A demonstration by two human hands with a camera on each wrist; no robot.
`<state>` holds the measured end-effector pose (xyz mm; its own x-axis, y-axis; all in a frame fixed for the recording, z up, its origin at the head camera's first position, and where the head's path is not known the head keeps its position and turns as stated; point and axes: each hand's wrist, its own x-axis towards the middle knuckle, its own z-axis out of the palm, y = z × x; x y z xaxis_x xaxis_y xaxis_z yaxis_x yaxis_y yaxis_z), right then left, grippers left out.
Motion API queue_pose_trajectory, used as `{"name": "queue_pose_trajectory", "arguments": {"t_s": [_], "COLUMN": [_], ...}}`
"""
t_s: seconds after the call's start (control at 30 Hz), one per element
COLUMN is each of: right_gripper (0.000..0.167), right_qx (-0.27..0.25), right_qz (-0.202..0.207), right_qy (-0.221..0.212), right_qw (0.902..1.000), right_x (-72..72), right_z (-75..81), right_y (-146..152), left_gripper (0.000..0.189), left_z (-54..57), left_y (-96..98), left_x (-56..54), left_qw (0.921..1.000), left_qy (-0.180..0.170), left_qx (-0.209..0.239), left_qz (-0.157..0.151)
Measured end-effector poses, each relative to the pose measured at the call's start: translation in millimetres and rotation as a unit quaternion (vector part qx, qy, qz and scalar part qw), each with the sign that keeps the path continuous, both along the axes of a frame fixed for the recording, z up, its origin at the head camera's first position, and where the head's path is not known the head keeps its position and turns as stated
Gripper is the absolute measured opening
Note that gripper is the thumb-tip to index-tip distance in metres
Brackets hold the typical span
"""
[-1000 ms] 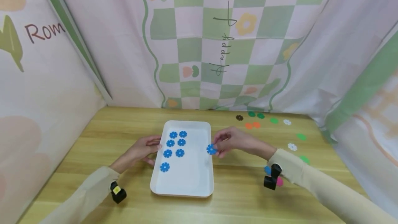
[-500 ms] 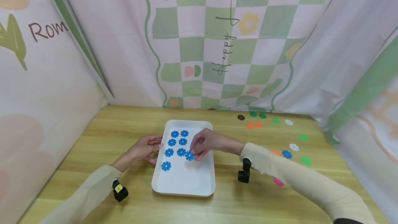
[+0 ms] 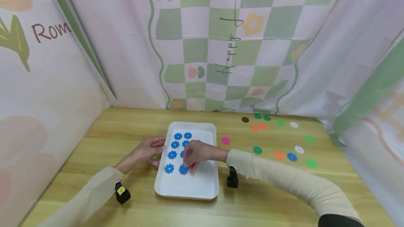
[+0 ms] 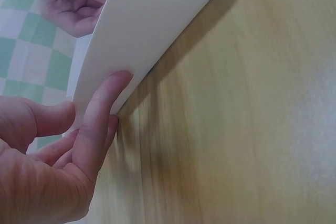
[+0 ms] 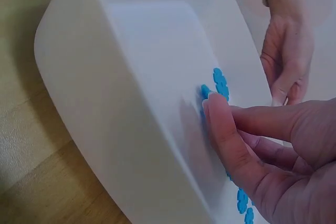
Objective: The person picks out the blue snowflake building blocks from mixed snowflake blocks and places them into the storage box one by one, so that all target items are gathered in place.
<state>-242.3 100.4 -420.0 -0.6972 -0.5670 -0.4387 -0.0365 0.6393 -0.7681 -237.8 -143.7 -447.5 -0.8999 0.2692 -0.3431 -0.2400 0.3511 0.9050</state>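
Observation:
Over the white tray (image 3: 202,185), my right hand (image 3: 197,153) pinches a blue snowflake disc (image 3: 183,169) between thumb and fingers, low over the tray floor. The disc is level with another blue snowflake disc (image 3: 169,168) on its left. Several more stand in two columns toward the far end, partly hidden by the hand. In the right wrist view, the held disc (image 5: 205,92) shows only its edge past the fingertips. My left hand (image 3: 146,151) holds the tray's left side; the left wrist view has its thumb at the rim and its fingers (image 4: 97,114) against the outer wall.
Right of the tray, loose discs lie on the wooden table (image 3: 126,213): pink (image 3: 226,140), dark green (image 3: 257,150), orange (image 3: 279,155), blue (image 3: 292,157), white (image 3: 299,150) and others. Printed curtains (image 3: 227,62) stand behind and at both sides.
My right hand has carried the blue snowflake disc from the tray's right rim leftward, then down to the near end of the second column. The left hand stays at the tray's side.

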Motion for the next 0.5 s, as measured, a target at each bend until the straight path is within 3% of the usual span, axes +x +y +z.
{"name": "queue_pose_trajectory", "arguments": {"t_s": [0.3,0.5], "right_gripper": [0.013,0.006], "right_qx": [0.04,0.016], "right_qz": [0.024,0.032], "right_qy": [0.054,0.06], "right_qw": [0.9975,0.9975], "right_x": [-0.9,-8.3], "right_z": [-1.1,7.4], "right_y": [-3.0,12.0], "left_gripper": [0.054,0.053], "left_z": [2.7,1.5], "left_y": [-0.4,1.3], "left_x": [-0.2,0.2], "left_qw": [0.9999,1.0], "left_qy": [0.002,0.0], "left_qx": [0.004,-0.002], "left_qz": [-0.011,-0.008]}}
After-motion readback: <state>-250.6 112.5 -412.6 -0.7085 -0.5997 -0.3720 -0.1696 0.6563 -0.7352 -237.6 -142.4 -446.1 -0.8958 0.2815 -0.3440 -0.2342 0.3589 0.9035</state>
